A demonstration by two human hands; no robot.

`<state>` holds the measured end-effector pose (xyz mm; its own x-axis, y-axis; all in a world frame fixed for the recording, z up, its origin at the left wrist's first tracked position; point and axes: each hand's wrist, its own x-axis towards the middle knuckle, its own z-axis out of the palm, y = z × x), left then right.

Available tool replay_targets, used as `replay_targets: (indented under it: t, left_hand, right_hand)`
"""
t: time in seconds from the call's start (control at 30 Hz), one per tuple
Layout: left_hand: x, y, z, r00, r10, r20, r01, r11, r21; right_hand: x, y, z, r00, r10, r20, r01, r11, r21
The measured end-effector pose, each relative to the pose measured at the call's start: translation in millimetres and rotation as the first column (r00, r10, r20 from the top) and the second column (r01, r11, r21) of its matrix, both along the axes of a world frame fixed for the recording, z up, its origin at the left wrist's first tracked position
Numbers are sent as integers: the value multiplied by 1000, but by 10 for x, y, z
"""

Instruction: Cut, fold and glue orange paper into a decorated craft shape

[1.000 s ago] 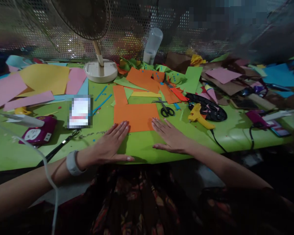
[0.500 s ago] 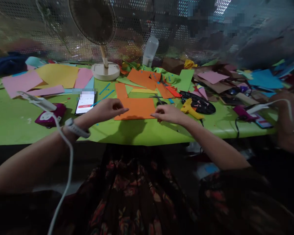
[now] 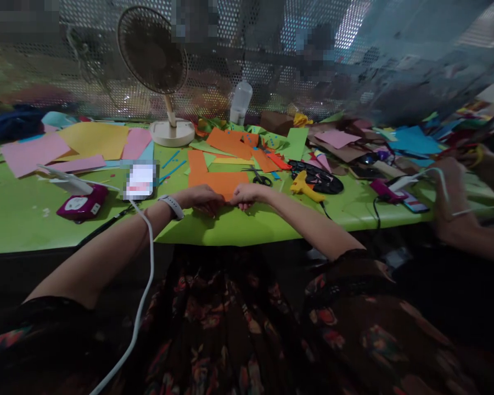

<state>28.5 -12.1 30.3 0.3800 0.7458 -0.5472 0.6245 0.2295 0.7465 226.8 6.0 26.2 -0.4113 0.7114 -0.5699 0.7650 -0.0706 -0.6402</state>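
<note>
An orange sheet of paper (image 3: 222, 180) lies on the green table in front of me. Its near edge is between my hands, partly hidden by the fingers. My left hand (image 3: 207, 198) curls over the near left part with fingers bent down. Close beside it, my right hand (image 3: 247, 195) is closed at the near right edge in a pinch, fingers folded under. Just behind the right hand lie black scissors (image 3: 261, 180). A yellow glue gun (image 3: 307, 187) rests to the right, close to a black tray-like object (image 3: 331, 181).
A phone (image 3: 142, 178) and a magenta power strip (image 3: 82, 204) with a white cable stand on the left. Behind are a small fan (image 3: 173, 133), a clear bottle (image 3: 241, 101) and many coloured paper scraps. At far right a co-worker's hand (image 3: 453, 175) is near another power strip (image 3: 385, 191).
Both hands have moved inward, from the sheet's two sides to the middle of its near edge, and now nearly touch. The camera view has shifted slightly; a second co-worker arm part shows at right.
</note>
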Motion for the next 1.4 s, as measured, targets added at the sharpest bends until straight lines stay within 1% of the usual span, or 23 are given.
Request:
replay_targets:
  t: [0.1, 0.23, 0.37, 0.5, 0.6, 0.7, 0.8, 0.83, 0.87, 0.9, 1.0, 1.07, 1.17, 1.27, 1.4]
  left_hand:
    - [16, 49, -58, 999, 14, -34, -14, 1000, -11]
    - [66, 98, -111, 992, 40, -117, -36, 999, 38]
    - [101, 121, -105, 984, 50, -173, -34, 995, 91]
    - [51, 105, -66, 985, 47, -165, -24, 991, 135]
    - [-80, 70, -26, 983, 55, -175, -34, 993, 117]
    - [-303, 48, -11, 975, 109, -195, -89, 990, 108]
    - [-568, 42, -15, 958, 202, -201, -191, 979, 72]
    - [-651, 41, -14, 951, 249, -183, -238, 968, 77]
    - [-726, 41, -12, 952, 263, -160, -255, 965, 68]
    - [-793, 43, -11, 950, 260, -172, -255, 966, 51]
    - [-945, 75, -20, 940, 258, -224, -241, 965, 100]
    - [-1023, 116, -42, 940, 221, -262, -194, 973, 123]
    - [-1123, 171, -76, 932, 171, -318, -123, 979, 165]
    - [-1185, 166, -76, 931, 136, -340, -85, 983, 162]
    - [-1213, 108, -61, 920, 127, -371, -58, 980, 190]
  right_hand:
    - [138, 29, -13, 998, -62, 25, 63, 998, -23]
    - [418, 9, -31, 991, -124, 51, 124, 992, -9]
    - [619, -39, -31, 982, -179, 64, 180, 984, -9]
    - [666, -36, -49, 981, -185, 61, 186, 983, -1]
    - [660, -17, -65, 982, -179, 64, 179, 984, -3]
    - [650, -4, -67, 982, -179, 66, 179, 984, 2]
    - [623, 6, -53, 982, -176, 73, 174, 984, 23]
    - [606, 9, -45, 982, -177, 71, 176, 984, 30]
    - [583, 13, -35, 981, -182, 66, 180, 983, 34]
    - [554, 17, -24, 980, -188, 59, 186, 982, 36]
    - [437, 26, 18, 976, -213, 45, 211, 977, 33]
    - [355, 27, 45, 975, -216, 51, 214, 976, 35]
    - [277, 32, 65, 980, -188, 65, 185, 982, 44]
    - [293, 51, 46, 984, -169, 55, 167, 985, 52]
    - [409, 70, -15, 980, -200, 21, 199, 979, 31]
